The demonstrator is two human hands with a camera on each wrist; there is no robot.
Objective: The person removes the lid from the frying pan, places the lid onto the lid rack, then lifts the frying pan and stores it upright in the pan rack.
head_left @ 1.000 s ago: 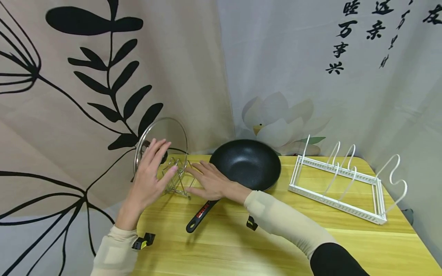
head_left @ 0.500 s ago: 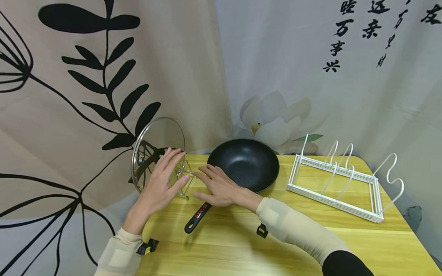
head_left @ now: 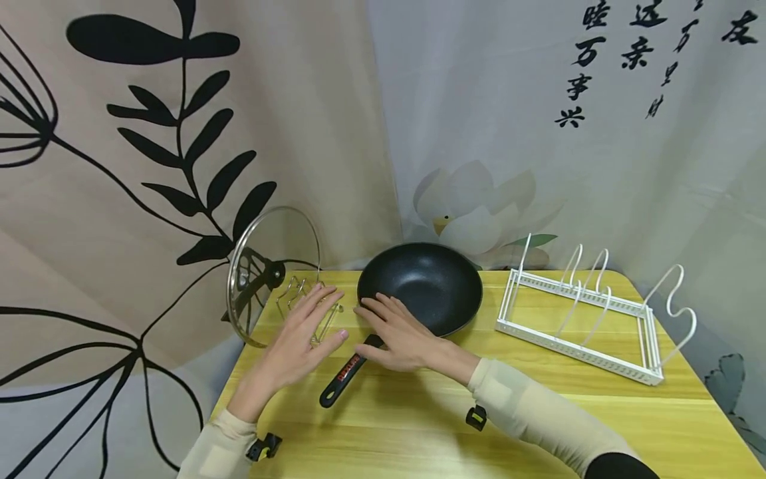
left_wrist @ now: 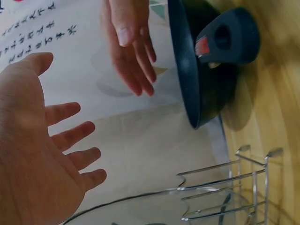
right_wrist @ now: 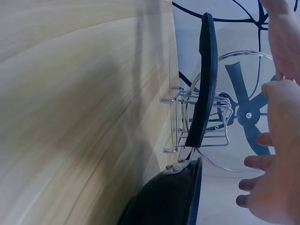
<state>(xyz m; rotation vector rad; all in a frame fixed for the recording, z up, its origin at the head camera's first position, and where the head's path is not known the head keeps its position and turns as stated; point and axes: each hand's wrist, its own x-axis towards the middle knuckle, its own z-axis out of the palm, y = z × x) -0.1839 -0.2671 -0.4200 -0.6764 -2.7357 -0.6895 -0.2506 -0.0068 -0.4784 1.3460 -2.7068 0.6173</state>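
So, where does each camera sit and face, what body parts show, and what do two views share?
Head: on the head, facing forward and down at table, pan, lid and white rack; arms, left grip and right grip show.
Left wrist: on that wrist, facing pan and wire rack; left grip at left, right grip at top.
Right wrist: on that wrist, facing lid and wire rack; right grip lower right, left grip upper right.
Wrist views share pan and wire rack.
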